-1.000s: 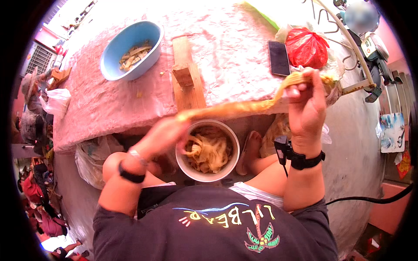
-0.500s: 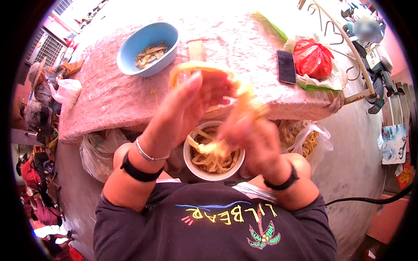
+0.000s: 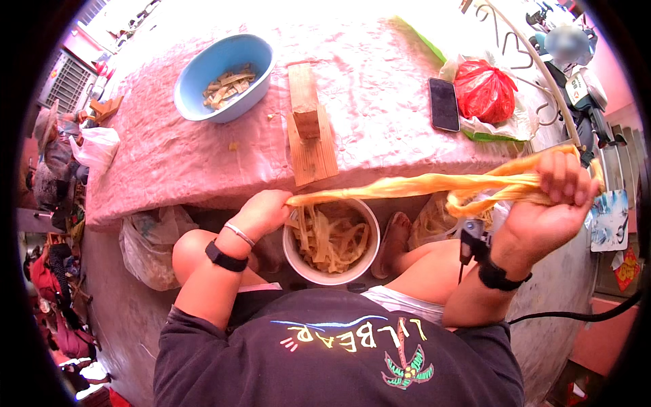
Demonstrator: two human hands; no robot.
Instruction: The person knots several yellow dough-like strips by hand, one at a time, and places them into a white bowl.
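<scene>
A long, soft yellow-orange strip (image 3: 400, 187), its material unclear, is drawn taut across the front of the table. My left hand (image 3: 263, 211) is closed on its narrow end, just left of a white-rimmed bowl. My right hand (image 3: 561, 186) grips the other end far to the right, with folds looping back below the strand. Between my legs stands the bowl (image 3: 290, 256), holding a tangle of similar pale yellow strips (image 3: 333, 241). Just beyond the strip, a wooden block (image 3: 303, 95) stands on a flat piece of wood (image 3: 315, 159) at the table's edge.
A blue basin (image 3: 192, 81) with pale pieces sits on the pink-covered table (image 3: 163, 152). To the right lie a phone (image 3: 444, 105) and a red plastic bag (image 3: 483, 95). Clear bags (image 3: 152, 247) stand by my legs. A black cable (image 3: 576, 315) runs at right.
My hands have moved apart from above the bowl, the left lower and leftward, the right far to the right. The looped strip is now stretched out. The wooden block has come into view.
</scene>
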